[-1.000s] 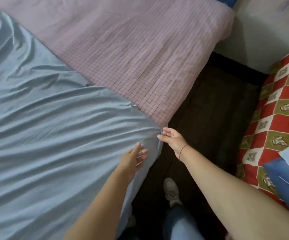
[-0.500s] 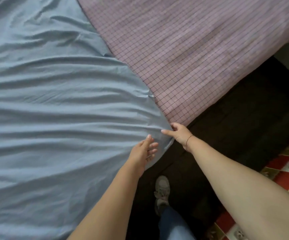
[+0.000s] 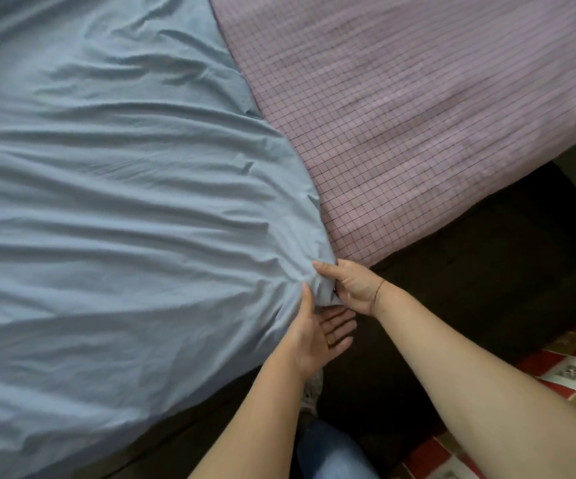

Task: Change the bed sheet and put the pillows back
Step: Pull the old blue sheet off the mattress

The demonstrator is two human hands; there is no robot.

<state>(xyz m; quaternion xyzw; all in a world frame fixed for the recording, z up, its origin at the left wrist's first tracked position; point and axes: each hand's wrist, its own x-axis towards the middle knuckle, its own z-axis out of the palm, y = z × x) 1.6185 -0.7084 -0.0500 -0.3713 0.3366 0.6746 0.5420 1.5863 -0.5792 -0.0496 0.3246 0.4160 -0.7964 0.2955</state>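
A wrinkled light blue bed sheet (image 3: 113,219) covers the left part of the bed. To its right the pink checked mattress cover (image 3: 417,126) lies bare. At the bed's near edge my right hand (image 3: 352,283) grips the bunched edge of the blue sheet, thumb on top and fingers under the fold. My left hand (image 3: 317,330) is just below it, palm up with fingers straight, its thumb pressed against the sheet's edge. No pillow is in view.
Dark floor (image 3: 486,271) runs along the bed's edge on the right. A red, green and white checked cloth (image 3: 562,368) lies at the lower right. My shoe (image 3: 310,392) and a jeans leg (image 3: 331,451) are below my hands.
My right hand has closed on the blue sheet's edge, which it only reached for before. My left hand has turned palm up beneath it. The view has moved closer to the bed.
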